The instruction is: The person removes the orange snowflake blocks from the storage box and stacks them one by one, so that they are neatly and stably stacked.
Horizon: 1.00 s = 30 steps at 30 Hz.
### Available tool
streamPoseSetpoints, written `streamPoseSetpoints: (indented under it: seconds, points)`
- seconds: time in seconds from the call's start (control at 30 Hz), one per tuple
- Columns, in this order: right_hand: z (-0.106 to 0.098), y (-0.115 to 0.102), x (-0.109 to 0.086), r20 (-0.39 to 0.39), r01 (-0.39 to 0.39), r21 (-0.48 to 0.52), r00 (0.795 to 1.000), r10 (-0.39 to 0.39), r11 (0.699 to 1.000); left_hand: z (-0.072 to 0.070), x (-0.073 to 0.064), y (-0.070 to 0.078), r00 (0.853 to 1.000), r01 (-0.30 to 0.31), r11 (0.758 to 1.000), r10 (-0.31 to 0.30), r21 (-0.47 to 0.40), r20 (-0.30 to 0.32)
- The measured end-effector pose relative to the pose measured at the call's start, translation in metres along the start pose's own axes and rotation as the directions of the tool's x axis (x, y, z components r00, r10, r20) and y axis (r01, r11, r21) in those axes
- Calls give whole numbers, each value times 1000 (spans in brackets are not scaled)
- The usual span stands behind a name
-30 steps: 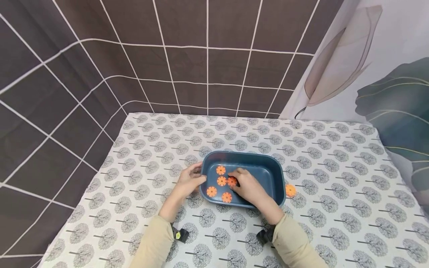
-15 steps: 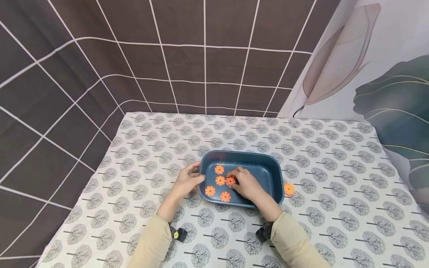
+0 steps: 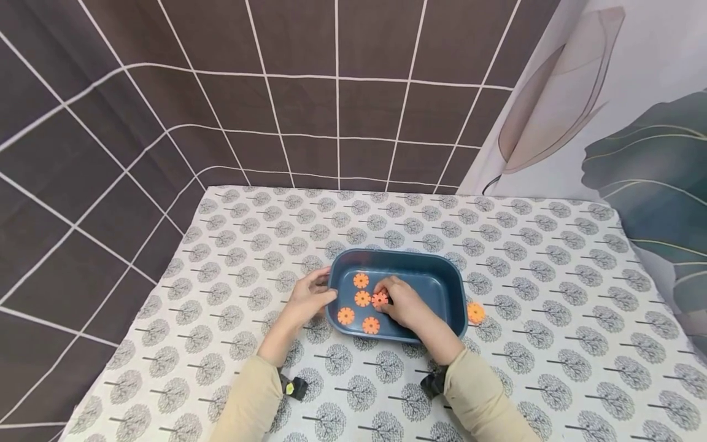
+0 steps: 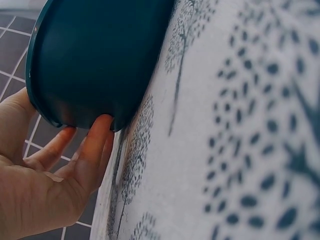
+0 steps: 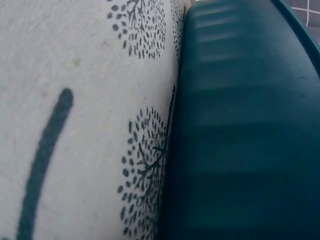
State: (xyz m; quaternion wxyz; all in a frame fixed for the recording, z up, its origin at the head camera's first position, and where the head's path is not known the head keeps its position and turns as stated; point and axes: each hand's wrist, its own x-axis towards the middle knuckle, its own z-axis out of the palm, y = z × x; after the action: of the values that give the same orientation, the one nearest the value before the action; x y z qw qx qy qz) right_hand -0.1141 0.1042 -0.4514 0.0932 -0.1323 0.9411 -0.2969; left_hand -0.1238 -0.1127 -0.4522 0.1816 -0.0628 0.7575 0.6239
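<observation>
A dark blue rectangular plastic basin [image 3: 436,261] rests on the table. Its left end is held by my left hand [image 3: 309,298], the thumb over the rim and the fingers [image 4: 95,145] against the outer wall. Inside the basin my right hand [image 3: 405,304] pinches an orange notched disc [image 3: 378,299] between thumb and fingers, partly covering it. Several similar discs lie flat on the basin floor to its left, among them an orange disc [image 3: 362,298] right beside the pinched one. In the right wrist view only the basin's outer wall [image 5: 240,130] and the tablecloth show; the hand is hidden.
Another orange disc [image 3: 475,313] lies on the tablecloth, just outside the basin's right end. A white tree-print cloth [image 3: 552,368] covers the table. Dark grid-patterned curtain [image 3: 298,104] hangs behind and to the left, a pale leaf-print one [image 3: 652,80] to the right.
The whole scene shifts slightly left in the head view. My right hand keeps its pinch on the disc, which tilts a little; my left hand stays at the basin's end.
</observation>
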Motion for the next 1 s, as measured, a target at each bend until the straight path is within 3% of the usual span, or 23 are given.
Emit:
streamPoseSetpoints:
  seconds: [0.3, 0.7, 1.0]
  points:
    - [1, 1, -7, -57, 121, -92, 990, -127, 988, 1, -3, 1, 1000, -6, 1000, 6, -9, 10]
    - [-6, -1, -9, -32, 110, -103, 993, -114, 989, 1, 0, -1, 1000, -25, 999, 25, -22, 2]
    - [-6, 2, -12, -43, 189, -66, 980, -192, 980, 1, 0, -3, 1000, -26, 999, 26, -27, 0]
